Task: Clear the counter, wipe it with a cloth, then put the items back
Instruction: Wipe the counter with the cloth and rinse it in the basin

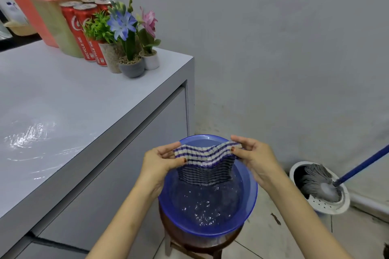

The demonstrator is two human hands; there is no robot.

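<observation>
A blue-and-white striped cloth [205, 162] hangs stretched between my two hands above a blue basin [166, 202] of water. My left hand [162, 159] pinches its left top corner and my right hand [252, 154] pinches its right top corner. The cloth's lower edge dips toward the water. To the left lies the grey counter [69, 99], with wet streaks shining on its near left part. At its back corner stand red soda cans [84, 27], small potted flowers [131, 35] and a pink-lidded container [50, 17].
The basin rests on a round wooden stool [189, 242] on the tiled floor, right beside the counter's cabinet front. A white mop bucket [324, 202] with a grey mop head and blue handle [362, 166] stands at the right, near the grey wall.
</observation>
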